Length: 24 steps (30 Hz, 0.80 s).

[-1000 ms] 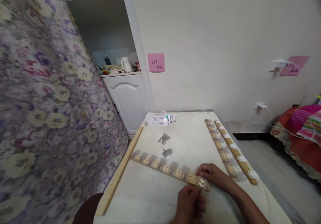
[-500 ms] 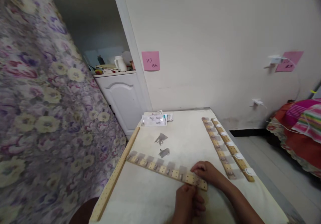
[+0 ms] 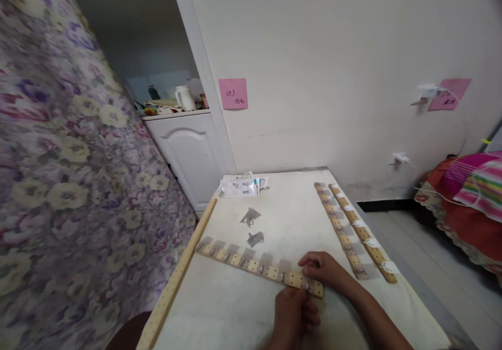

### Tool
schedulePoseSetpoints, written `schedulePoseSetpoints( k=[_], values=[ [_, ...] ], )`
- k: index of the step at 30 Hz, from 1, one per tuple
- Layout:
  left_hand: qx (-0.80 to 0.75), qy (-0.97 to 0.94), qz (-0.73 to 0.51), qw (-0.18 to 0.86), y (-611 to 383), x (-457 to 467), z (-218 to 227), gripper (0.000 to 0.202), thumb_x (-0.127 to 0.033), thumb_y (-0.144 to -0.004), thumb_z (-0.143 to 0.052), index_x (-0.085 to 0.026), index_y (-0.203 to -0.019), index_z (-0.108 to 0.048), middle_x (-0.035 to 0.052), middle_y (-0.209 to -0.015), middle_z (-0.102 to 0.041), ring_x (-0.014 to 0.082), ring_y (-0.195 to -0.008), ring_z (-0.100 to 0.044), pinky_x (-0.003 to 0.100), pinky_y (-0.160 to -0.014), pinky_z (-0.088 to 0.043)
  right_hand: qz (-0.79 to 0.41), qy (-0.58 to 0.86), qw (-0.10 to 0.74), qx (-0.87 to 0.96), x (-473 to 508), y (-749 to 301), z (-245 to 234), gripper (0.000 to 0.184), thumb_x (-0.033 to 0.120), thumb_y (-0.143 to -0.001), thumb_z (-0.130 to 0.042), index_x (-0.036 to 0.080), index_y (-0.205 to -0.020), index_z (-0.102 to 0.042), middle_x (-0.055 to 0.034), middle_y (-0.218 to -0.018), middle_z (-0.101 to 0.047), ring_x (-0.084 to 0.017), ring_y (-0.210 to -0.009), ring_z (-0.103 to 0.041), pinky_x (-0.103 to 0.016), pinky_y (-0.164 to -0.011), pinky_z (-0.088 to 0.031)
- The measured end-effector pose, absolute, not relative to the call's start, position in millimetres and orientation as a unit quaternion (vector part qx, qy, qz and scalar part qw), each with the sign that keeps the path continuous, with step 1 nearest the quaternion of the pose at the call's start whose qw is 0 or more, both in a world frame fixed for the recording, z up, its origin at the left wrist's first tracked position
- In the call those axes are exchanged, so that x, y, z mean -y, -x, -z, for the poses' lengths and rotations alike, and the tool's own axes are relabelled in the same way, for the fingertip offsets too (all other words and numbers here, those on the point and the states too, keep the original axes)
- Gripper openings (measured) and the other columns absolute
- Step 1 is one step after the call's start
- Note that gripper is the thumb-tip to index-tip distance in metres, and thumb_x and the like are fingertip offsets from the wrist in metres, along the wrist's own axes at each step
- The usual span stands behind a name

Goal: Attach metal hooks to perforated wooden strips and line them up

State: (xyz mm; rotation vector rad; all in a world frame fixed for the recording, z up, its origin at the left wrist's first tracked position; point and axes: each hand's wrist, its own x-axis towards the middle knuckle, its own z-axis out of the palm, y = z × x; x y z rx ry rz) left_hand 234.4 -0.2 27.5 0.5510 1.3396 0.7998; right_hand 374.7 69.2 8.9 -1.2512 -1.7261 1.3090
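Note:
A pale wooden strip (image 3: 237, 260) with punched holes lies slantwise across the table, carrying a row of small metal pieces with clear tabs. At its right end is one shiny metal piece (image 3: 307, 285). My left hand (image 3: 291, 311) is closed at the near edge of that end, its thumb and forefinger against the strip. Just behind the same end, my right hand (image 3: 323, 267) has bent fingers drawn together around the last clear tab's place; what they pinch is hidden. Beyond the strip lie two small grey clear-plastic pieces (image 3: 256, 239).
A bare perforated wooden bar (image 3: 176, 277) runs along the table's left edge. Two more strips lie at the right, one with clear tabs (image 3: 341, 229), the other with white round tags (image 3: 364, 235). Flat packets (image 3: 239, 187) rest at the back of the table (image 3: 219, 308).
Both hands stay at the strip's right end with only slight finger movement. The metal piece there now shows more plainly. The view has shifted a little.

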Motion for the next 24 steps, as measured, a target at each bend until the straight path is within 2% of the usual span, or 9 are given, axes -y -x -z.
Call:
schedulePoseSetpoints(
  k=[9, 16, 24],
  values=[
    [-0.593, -0.243, -0.368, 0.673, -235.8, -0.4, -24.8, 0.013, -0.023, -0.079, -0.045, -0.017, -0.068, -0.049, -0.0038, -0.044, -0.054, 0.007, -0.03, -0.046, 0.018, -0.034, -0.021, -0.521, 0.463, 0.306, 0.648, -68.1, -373.4, -14.5, 0.029, 0.02, -0.061, -0.063, 0.017, -0.089, -0.068, 0.0038, -0.063, -0.058, -0.011, -0.058, -0.049, -0.023, -0.056, -0.036],
    [-0.597, -0.243, -0.384, 0.662, -237.2, 0.7, -21.2, 0.011, -0.022, -0.075, -0.047, -0.018, -0.065, -0.048, -0.0038, -0.043, -0.053, 0.007, -0.029, -0.044, 0.018, -0.033, -0.021, -0.515, 0.467, 0.309, 0.649, -67.0, -370.4, -17.5, 0.028, 0.019, -0.063, -0.061, 0.017, -0.09, -0.068, 0.0041, -0.062, -0.057, -0.01, -0.057, -0.048, -0.022, -0.055, -0.035],
    [-0.588, -0.248, -0.387, 0.666, -235.5, 0.5, -18.2, 0.012, -0.028, -0.072, -0.052, -0.017, -0.067, -0.05, -0.0036, -0.045, -0.054, 0.0074, -0.03, -0.045, 0.019, -0.033, -0.02, -0.518, 0.472, 0.305, 0.645, -67.0, -371.3, -14.6, 0.028, 0.019, -0.063, -0.061, 0.016, -0.09, -0.068, 0.003, -0.066, -0.06, -0.011, -0.061, -0.051, -0.023, -0.058, -0.038]
  ],
)
